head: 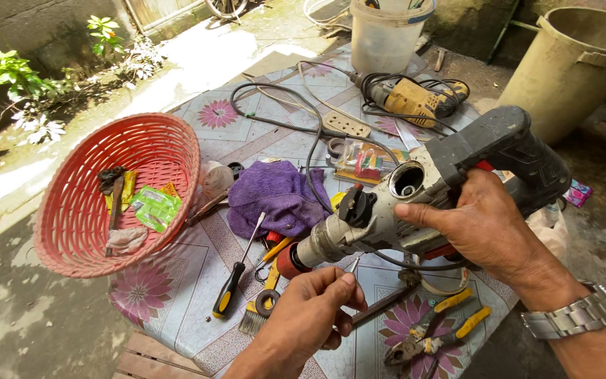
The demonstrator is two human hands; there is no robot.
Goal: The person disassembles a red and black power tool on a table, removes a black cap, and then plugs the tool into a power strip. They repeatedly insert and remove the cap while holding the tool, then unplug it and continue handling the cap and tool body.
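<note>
Grey-and-black rotary hammer drill (415, 203), gripped by the right hand (475, 224), is held above a floral-clothed table (177, 295). A small metal part (353, 264) is pinched by the left hand (313, 316); it could be dropped among the scattered screwdriver (236, 277), pliers (433, 333) and red plastic basket (117, 193). An outdoor concrete yard is seen around.

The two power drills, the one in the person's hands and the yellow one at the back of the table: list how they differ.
The grey drill is held up by the right hand; the yellow drill lies on the table. The grey drill has an open round port on top; the yellow drill shows none. The yellow drill rests among coiled black cable. Both are corded.
</note>
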